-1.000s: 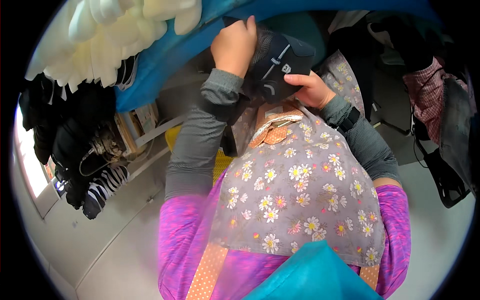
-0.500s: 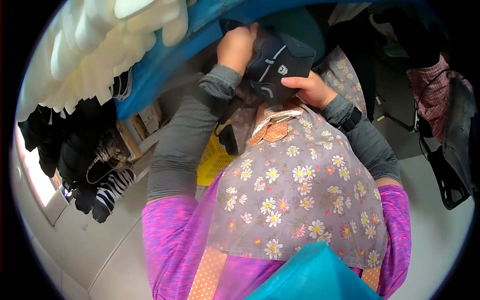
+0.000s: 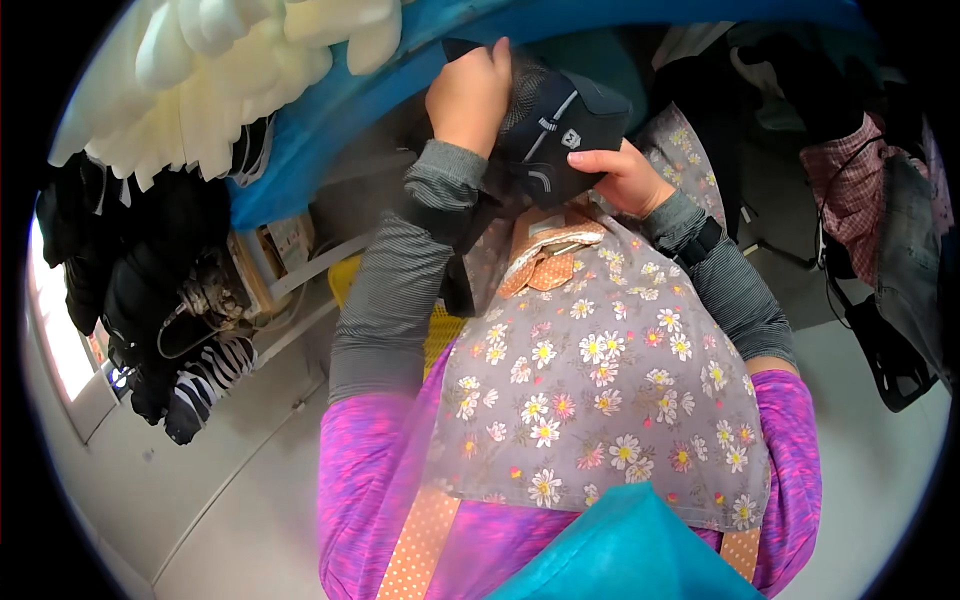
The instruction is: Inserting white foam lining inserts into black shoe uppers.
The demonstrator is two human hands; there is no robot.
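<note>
A dark navy and black fabric piece is held up in front of me. It has a mesh part, a light grey stripe and a small shield-shaped badge. Its exact kind is not clear. My left hand is closed round its far left edge, thumb pointing up and away. On the lower right side, my right hand pinches the piece with the thumb on top; the other fingers are hidden beneath. Below the piece, my floral apron covers my lap.
White sock-like pieces hang at the upper left beside blue cloth. Black garments and a striped piece hang under them. A yellow basket stands below my left forearm. Plaid cloth hangs at the right.
My left forearm has shifted a little to the right, with the left hand slightly up and left. Both hands keep their hold on the dark fabric piece.
</note>
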